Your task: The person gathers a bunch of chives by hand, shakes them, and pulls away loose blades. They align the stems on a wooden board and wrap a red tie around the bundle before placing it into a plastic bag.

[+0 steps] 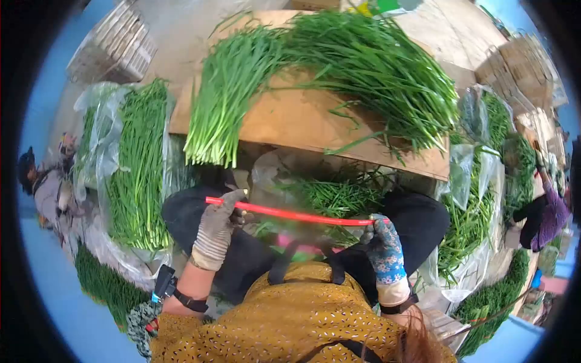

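Observation:
A thin red strip (296,215), like tape or a tie band, is stretched across above my lap. My left hand (218,221), in a dirty grey glove, is closed on it near its left end. In a blue flowered glove with grey fingertips, my right hand (384,245) pinches its other end. Beyond both hands stands a brown board (284,127). On its left side lies a bunch of long green chives (221,100), pale stem ends toward me. A larger pile of loose chives (375,72) covers the right side.
Plastic-lined heaps of chives lie to the left (142,175) and right (469,224). Loose green leaves (339,196) lie under the board's near edge. Crates (118,48) stand at the back left, boxes (520,69) at the back right. One person (54,187) is far left, another (548,212) far right.

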{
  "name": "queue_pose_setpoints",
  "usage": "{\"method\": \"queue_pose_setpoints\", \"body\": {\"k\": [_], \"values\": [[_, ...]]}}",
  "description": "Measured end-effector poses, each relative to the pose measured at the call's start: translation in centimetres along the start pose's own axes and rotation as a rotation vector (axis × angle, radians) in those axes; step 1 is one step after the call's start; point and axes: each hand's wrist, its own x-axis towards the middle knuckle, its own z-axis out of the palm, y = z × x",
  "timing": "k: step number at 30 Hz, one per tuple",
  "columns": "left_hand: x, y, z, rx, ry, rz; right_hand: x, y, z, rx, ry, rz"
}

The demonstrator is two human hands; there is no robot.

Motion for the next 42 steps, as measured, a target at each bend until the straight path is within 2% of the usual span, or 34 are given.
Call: {"method": "queue_pose_setpoints", "body": {"k": [3,4,5,6,8,12,14,15,18,20,21,23,24,27,28,31,32,33,35,36,39,41,42], "values": [[0.9,-1.9,-2.6,0.693,-0.144,0.5,4.2,2.1,0.3,-0.15,-0.04,-0.068],[2.1,-3.3,-3.8,0.521,-0.19,0.432,5.9,2.6,0.7,-0.235,-0.078,-0.06],[4.1,-5.0,-5.3,0.347,-0.242,0.377,7.3,3.3,1.9,-0.263,-0.002,-0.073],[5.9,-7.3,-6.7,0.041,-0.253,0.192,8.0,3.3,2.1,-0.329,-0.018,-0.076],[10.1,-10.4,-9.5,-0.17,-0.195,-0.018,11.1,5.2,2.9,-0.489,-0.059,-0.124],[18.6,-9.2,-12.7,0.244,0.088,-0.169,16.4,9.6,5.1,-0.743,-0.157,-0.224],[21.2,-6.4,-14.2,0.251,0.171,-0.198,17.5,11.9,7.3,-0.796,-0.156,-0.259],[22.1,-5.3,-15.1,0.153,0.181,-0.192,18.8,13.5,7.4,-0.876,-0.168,-0.29],[24.5,-1.5,-17.9,-0.142,0.201,-0.168,16.8,15.7,13.5,-0.85,-0.275,-0.477],[25.8,0.5,-19.1,-0.331,0.204,-0.157,18.3,16.9,15.3,-0.774,-0.241,-0.47],[23.3,3.9,-17.1,-0.039,0.401,-0.281,19.0,17.3,16.1,-0.699,-0.202,-0.436],[26.3,3.8,-18.1,0.044,0.306,-0.141,20.1,16.6,18.0,-0.619,-0.178,-0.339],[27.9,4.1,-17.6,0.327,0.418,-0.038,20.5,16.2,18.7,-0.578,-0.163,-0.291],[25.2,8.6,-16.8,1.603,0.343,0.27,20.9,15.0,20.6,-0.62,-0.137,-0.291],[22.7,11.6,-14.3,1.296,0.377,0.02,21.8,15.4,20.1,-0.76,-0.122,-0.38],[21.6,13.0,-12.9,1.624,0.443,0.528,21.5,15.7,22.0,-0.836,-0.166,-0.596],[18.7,14.9,-9.6,1.535,0.446,0.52,22.7,16.6,22.1,-0.72,-0.184,-0.531],[20.4,14.1,-9.2,1.531,0.489,0.511,22.4,16.5,23.4,-0.773,-0.204,-0.538],[23.5,12.9,-8.4,1.519,0.582,0.498,20.9,16.7,26.5,-0.483,-0.224,-0.337],[23.4,12.5,-7.5,1.521,0.618,0.403,20.7,16.9,27.7,-0.466,-0.162,-0.298],[21.8,10.3,-6.2,1.403,0.59,0.548,20.8,17.4,27.2,-0.452,-0.297,-0.337],[20.7,8.6,-5.0,1.657,0.436,0.467,19.1,16.7,26.5,-0.259,-0.348,-0.277],[19.7,7.9,-4.3,1.447,0.484,0.354,19.0,16.3,25.3,-0.364,-0.362,-0.296]]}}
